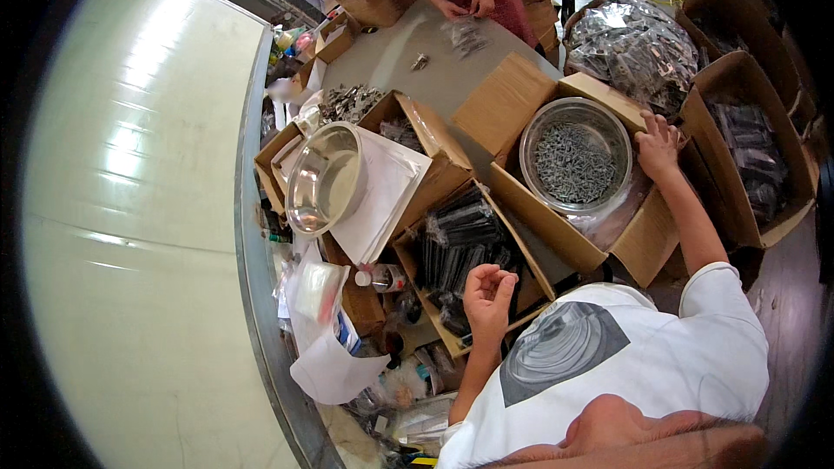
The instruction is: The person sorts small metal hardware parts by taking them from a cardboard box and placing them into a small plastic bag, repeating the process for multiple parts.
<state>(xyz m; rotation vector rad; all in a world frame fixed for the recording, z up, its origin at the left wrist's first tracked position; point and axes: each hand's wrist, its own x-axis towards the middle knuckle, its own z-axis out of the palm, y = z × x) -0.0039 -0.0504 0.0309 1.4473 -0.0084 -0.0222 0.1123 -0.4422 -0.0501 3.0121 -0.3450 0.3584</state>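
My right hand [658,148] lies at the right edge of an open cardboard box [547,217], its fingers apart and slightly bent against the edge. In that box sits a round clear bowl [526,156] holding many small grey screws [573,165]. My left hand [489,295] is raised over the near side of another carton [530,265]. Its fingers are curled in toward the thumb, and what they hold, if anything, is hidden. Black parts in clear plastic bags [460,247] fill this carton.
An empty steel bowl [326,178] tilts on white sheets [382,195] atop a box at left. Metal parts [347,104] lie behind it. Across the grey table [391,43], another person's hands [469,9] handle a plastic bag. Cartons of bagged parts [751,152] stand at right.
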